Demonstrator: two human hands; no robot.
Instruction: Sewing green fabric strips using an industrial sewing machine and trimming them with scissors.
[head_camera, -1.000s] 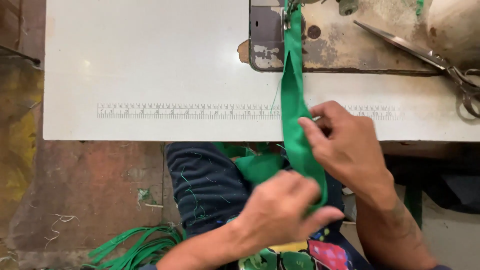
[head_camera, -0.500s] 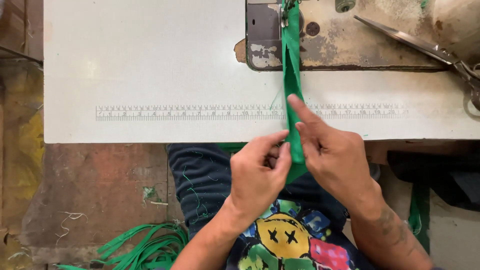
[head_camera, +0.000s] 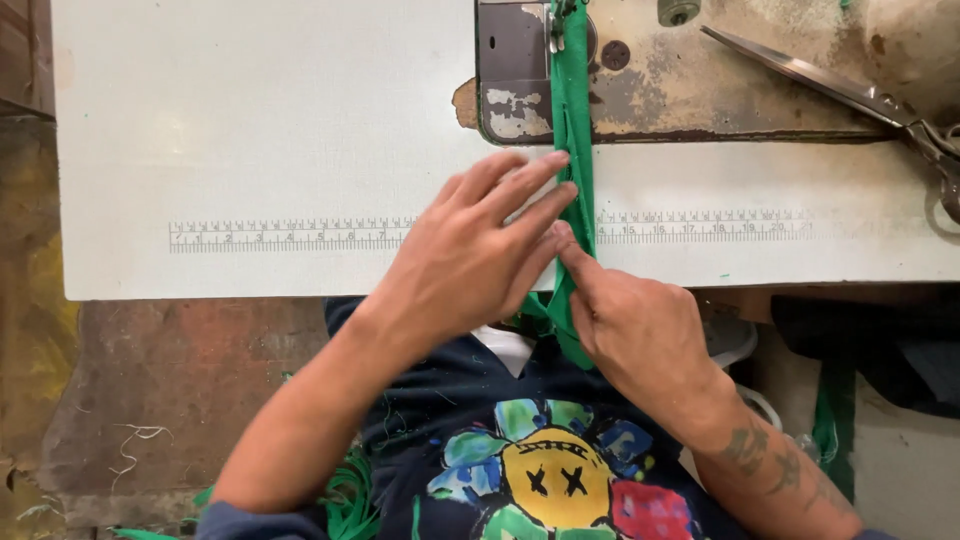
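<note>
Both hands meet at centre frame on a green fabric strip (head_camera: 574, 150); left hand (head_camera: 470, 260) presses flat (fingers extended); right hand (head_camera: 630, 325) pinches its edge.

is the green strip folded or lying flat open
Folded. The green strip shows a lengthwise crease and doubled edges on the table, with the left hand and right hand pressing it.

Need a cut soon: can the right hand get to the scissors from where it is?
Probably yes. The scissors lie uncovered on the machine bed, up and right of the right hand, nothing between them; the hand must first release the green strip.
</note>
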